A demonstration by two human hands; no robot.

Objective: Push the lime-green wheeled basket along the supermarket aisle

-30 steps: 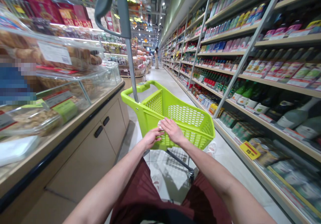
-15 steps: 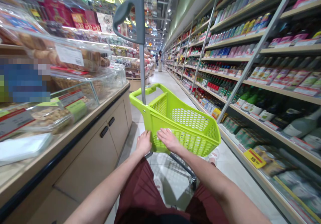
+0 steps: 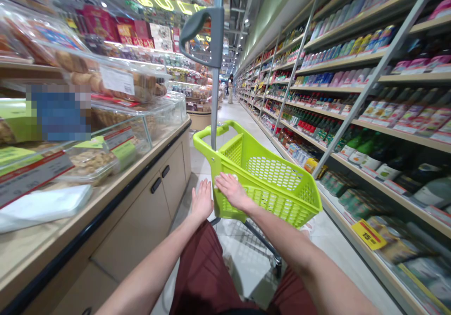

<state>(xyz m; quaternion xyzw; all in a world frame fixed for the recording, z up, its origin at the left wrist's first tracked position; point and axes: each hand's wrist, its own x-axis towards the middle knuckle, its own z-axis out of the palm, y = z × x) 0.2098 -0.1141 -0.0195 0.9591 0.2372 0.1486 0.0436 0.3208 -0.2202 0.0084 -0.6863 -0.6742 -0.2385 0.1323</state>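
Observation:
A bright green shopping cart [image 3: 266, 200] stands right in front of me, its perforated basket pointing away to the right. A grey pole [image 3: 214, 103] with a looped grey handle [image 3: 197, 35] rises from its near left corner. My left hand [image 3: 202, 200] is beside the cart's left end, fingers stretched upward, holding nothing; whether it touches the plastic I cannot tell. Against the near side wall lies my right hand [image 3: 231, 190], flat with its fingers extended. The part of the basket I see inside holds no goods.
To the left runs a counter [image 3: 141, 169] with clear boxes of baked goods [image 3: 116, 82] and price signs. Tall shelves [image 3: 352, 89] of bottles and cans line the right side. People [image 3: 230, 89] stand far down the aisle [image 3: 229, 113].
The cart and surroundings have shifted slightly right in view. My left hand's fingers, bent at the cart's edge before, are now stretched out. My right hand has slid nearer the cart's left end.

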